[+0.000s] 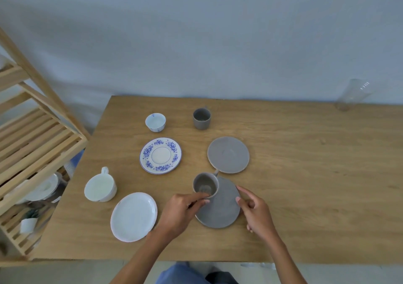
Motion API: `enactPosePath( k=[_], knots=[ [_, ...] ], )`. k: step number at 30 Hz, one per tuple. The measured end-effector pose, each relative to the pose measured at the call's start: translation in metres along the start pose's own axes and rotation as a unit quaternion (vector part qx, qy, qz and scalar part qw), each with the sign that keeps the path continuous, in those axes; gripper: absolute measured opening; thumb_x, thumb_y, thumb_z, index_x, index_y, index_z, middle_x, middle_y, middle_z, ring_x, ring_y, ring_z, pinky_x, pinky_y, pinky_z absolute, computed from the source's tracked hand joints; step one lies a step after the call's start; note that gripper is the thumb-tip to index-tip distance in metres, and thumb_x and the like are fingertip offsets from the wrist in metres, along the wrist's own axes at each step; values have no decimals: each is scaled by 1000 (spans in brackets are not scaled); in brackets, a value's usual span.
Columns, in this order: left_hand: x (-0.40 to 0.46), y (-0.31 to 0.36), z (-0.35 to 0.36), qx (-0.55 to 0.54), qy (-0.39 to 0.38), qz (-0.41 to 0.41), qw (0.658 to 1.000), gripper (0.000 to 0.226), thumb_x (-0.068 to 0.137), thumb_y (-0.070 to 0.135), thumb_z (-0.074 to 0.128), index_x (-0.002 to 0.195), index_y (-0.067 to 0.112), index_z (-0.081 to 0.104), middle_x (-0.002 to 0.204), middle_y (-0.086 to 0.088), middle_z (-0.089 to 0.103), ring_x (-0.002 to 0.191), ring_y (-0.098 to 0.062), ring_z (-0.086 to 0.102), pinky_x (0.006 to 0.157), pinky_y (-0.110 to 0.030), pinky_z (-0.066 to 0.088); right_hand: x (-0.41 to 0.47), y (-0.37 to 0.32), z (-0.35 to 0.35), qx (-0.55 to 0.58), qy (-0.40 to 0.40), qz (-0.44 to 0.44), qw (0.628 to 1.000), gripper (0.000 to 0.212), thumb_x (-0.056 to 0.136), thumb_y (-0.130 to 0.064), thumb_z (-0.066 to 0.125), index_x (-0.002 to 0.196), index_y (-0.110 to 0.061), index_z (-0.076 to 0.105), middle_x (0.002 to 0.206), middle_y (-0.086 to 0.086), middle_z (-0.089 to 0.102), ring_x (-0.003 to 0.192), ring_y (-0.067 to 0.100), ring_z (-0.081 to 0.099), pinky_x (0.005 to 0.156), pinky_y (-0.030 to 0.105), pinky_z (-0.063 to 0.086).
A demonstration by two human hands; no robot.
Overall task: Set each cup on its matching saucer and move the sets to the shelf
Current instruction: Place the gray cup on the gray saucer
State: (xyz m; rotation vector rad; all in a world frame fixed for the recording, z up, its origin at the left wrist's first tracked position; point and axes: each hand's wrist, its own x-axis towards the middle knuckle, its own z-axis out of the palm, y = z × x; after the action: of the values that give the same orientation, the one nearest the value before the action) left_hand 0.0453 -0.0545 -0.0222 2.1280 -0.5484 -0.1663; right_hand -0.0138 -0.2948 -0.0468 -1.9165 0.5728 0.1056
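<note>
Left hand [181, 212] pinches the near rim of a grey cup [205, 185], which sits at the ten o'clock edge of the near grey saucer [220, 209], handle pointing to one o'clock. Right hand [256, 212] is open, fingertips touching that saucer's three o'clock edge. A second grey saucer [228, 154] lies just beyond, rims nearly touching. The right half of the table [316, 174] is bare wood. The shelf [32, 144] stands off the nine o'clock edge.
</note>
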Motion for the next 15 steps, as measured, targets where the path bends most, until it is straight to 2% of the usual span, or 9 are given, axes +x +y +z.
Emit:
enactPosePath(
  k=[2,5,7,9,11,15],
  knots=[
    [-1,4,7,16,-31,10,999,30,93,50,55,115,36,69,80,9,76,66,-2,66,61,-23,50,-1,0,0,2,5,-3,1000,36,100,-26,63,134,-39,62,59,9,52,29,13,39,31,24,38],
    [-2,12,15,28,-52,22,998,23,95,37,61,113,30,73,70,11,69,53,5,54,57,-9,36,-3,-2,-1,5,3,-2,1000,35,100,-27,63,133,-38,62,64,21,61,29,17,48,31,26,42],
    [-3,17,19,27,-52,29,998,21,94,27,65,112,23,75,79,22,62,50,7,50,56,-3,30,-4,-2,-3,18,0,2,1000,34,100,-27,63,133,-36,63,67,21,65,31,21,56,33,28,47],
    [-2,22,22,28,-50,35,998,20,93,24,66,111,21,75,83,30,56,50,11,50,56,-2,30,-4,-2,-4,23,-3,5,1000,34,100,-26,63,133,-35,62,60,11,64,35,25,61,34,29,50],
    [-2,26,24,27,-48,38,998,19,93,24,67,110,21,76,83,31,55,50,15,48,57,-1,30,-5,-1,-4,24,-8,3,1000,34,100,-25,62,133,-34,62,57,4,62,36,26,63,35,29,51],
    [-2,30,25,37,-49,44,997,19,93,28,66,109,23,75,86,31,55,52,7,49,58,-2,29,-4,0,-6,27,-22,4,999,34,101,-25,61,134,-34,61,64,16,66,39,28,65,37,31,53]
  ],
)
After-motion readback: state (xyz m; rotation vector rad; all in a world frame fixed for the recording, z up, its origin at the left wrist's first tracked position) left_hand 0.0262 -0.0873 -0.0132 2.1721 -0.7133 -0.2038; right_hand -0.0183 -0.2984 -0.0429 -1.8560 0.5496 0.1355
